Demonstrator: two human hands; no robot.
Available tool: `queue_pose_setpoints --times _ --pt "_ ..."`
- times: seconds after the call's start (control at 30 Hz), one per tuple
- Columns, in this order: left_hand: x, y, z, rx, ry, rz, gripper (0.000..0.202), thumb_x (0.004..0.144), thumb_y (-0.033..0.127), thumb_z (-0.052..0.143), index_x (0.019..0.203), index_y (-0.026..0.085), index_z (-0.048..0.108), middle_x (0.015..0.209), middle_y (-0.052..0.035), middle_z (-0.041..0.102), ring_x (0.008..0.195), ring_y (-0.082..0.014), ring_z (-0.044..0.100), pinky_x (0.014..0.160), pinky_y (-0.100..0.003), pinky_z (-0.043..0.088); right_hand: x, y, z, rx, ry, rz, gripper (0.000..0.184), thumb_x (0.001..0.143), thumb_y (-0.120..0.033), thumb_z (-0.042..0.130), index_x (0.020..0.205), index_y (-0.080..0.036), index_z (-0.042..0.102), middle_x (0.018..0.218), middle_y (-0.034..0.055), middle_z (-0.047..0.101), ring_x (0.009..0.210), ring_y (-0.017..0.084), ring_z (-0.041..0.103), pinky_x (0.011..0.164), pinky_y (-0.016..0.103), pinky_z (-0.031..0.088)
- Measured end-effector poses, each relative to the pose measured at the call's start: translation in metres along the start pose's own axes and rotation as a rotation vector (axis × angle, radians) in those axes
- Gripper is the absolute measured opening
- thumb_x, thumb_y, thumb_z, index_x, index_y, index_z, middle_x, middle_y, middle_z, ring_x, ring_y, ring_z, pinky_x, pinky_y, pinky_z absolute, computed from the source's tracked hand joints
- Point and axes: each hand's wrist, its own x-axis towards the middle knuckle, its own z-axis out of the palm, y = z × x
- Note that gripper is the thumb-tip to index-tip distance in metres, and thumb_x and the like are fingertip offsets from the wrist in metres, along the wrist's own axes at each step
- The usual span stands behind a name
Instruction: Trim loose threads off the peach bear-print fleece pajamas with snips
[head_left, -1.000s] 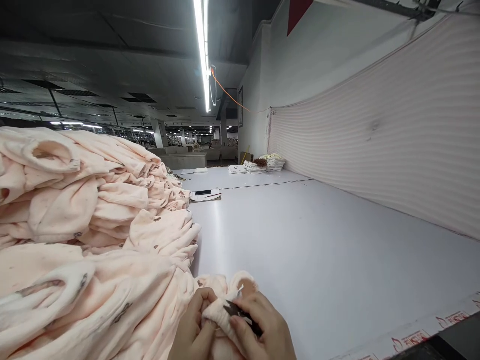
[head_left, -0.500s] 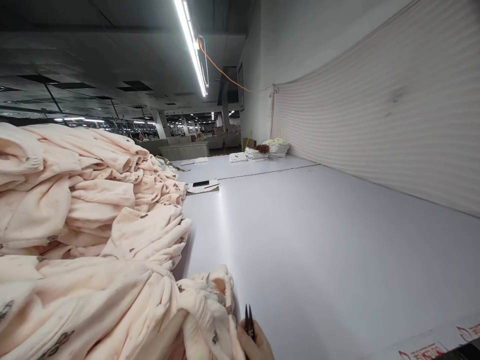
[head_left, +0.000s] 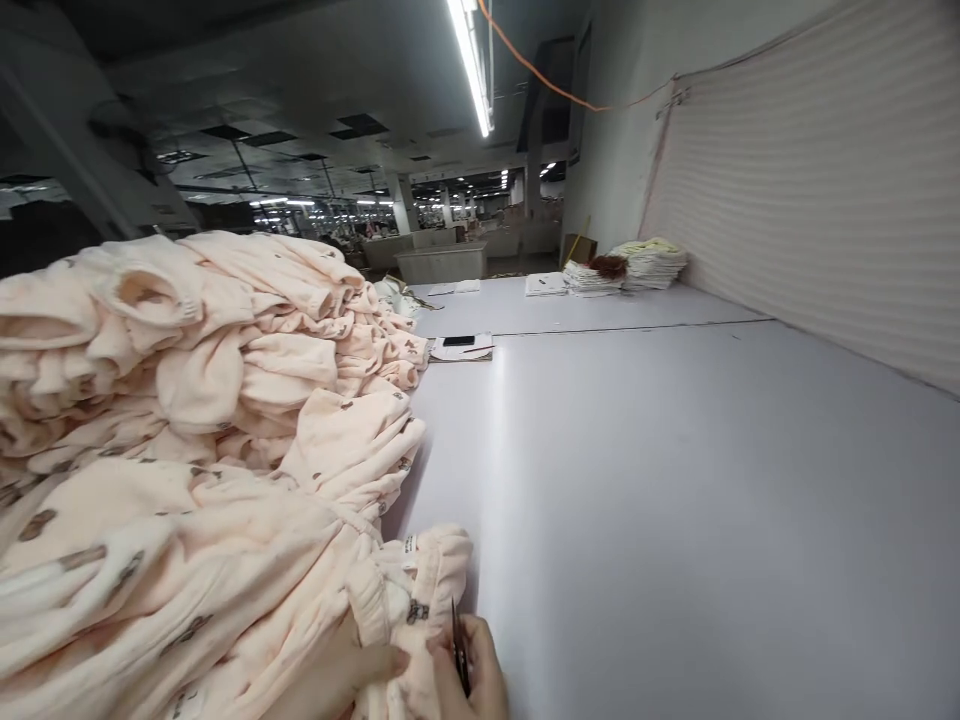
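A pale pink fleece garment (head_left: pixel 442 565) with brown printed figures lies at the bottom centre, its gathered, elastic-looking band and a small white label (head_left: pixel 409 552) facing up. My left hand (head_left: pixel 337 668) is at the garment's near side, thumb pressed over a fold; the other fingers are hidden by cloth. Beside it, at the garment's right edge, my right hand (head_left: pixel 480 668) is closed around black thread snips (head_left: pixel 457 645) with the pointed tips upward. Its thumb and fingertips are close against the fabric.
A large heap of similar pink garments (head_left: pixel 262 370) fills the left side. Farther along the white table (head_left: pixel 637 480) are papers with a dark phone-like object (head_left: pixel 459 341) and stacks of folded white cloth (head_left: pixel 649 268). A striped sheet (head_left: pixel 810 190) hangs along the right.
The view has swung left. My right hand has moved in from the table to the garment's edge with the snips, and my left thumb now shows on the cloth. The band and label are turned up.
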Motion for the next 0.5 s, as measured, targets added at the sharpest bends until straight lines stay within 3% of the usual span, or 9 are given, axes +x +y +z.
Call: queue_pose_setpoints --times 0.1,0.2,0.4,0.5 --pt "-0.012 0.002 -0.003 -0.054 0.033 0.041 0.054 0.052 0.015 0.078 0.104 0.008 0.067 0.087 -0.0156 0.075 0.092 -0.0366 0.067 0.083 -0.047 0.05 0.013 -0.022 -0.03 -0.264 -0.222 -0.179 0.017 0.076 -0.038 0.062 0.081 -0.022 0.065 0.074 0.0011 0.063 0.068 0.017 0.062 0.063 0.022 0.048" --pt "-0.024 0.0 -0.007 -0.098 0.068 0.108 0.049 0.053 0.012 0.077 0.101 0.009 0.069 0.088 -0.0147 0.075 0.093 -0.0361 0.067 0.085 -0.046 0.05 0.016 -0.036 -0.045 -0.409 -0.392 -0.242 0.022 0.081 -0.04 0.057 0.093 -0.025 0.069 0.077 0.0009 0.065 0.069 0.016 0.064 0.062 0.02 0.048" --pt "-0.043 -0.001 -0.007 -0.291 0.034 0.109 0.038 0.06 0.006 0.069 0.098 0.007 0.071 0.093 -0.0164 0.075 0.093 -0.0343 0.068 0.088 -0.047 0.048 0.011 -0.06 -0.022 -0.597 -0.477 -0.395 0.025 0.084 -0.037 0.054 0.103 -0.027 0.067 0.089 0.001 0.068 0.076 0.018 0.067 0.064 0.022 0.049" --pt "-0.042 0.001 -0.009 -0.39 0.007 0.136 0.039 0.063 0.004 0.068 0.102 0.007 0.069 0.092 -0.0161 0.075 0.096 -0.0332 0.067 0.09 -0.047 0.048 0.017 -0.072 -0.012 -0.634 -0.516 -0.39 0.023 0.087 -0.034 0.05 0.102 -0.028 0.067 0.089 -0.0001 0.069 0.081 0.018 0.067 0.07 0.023 0.05"
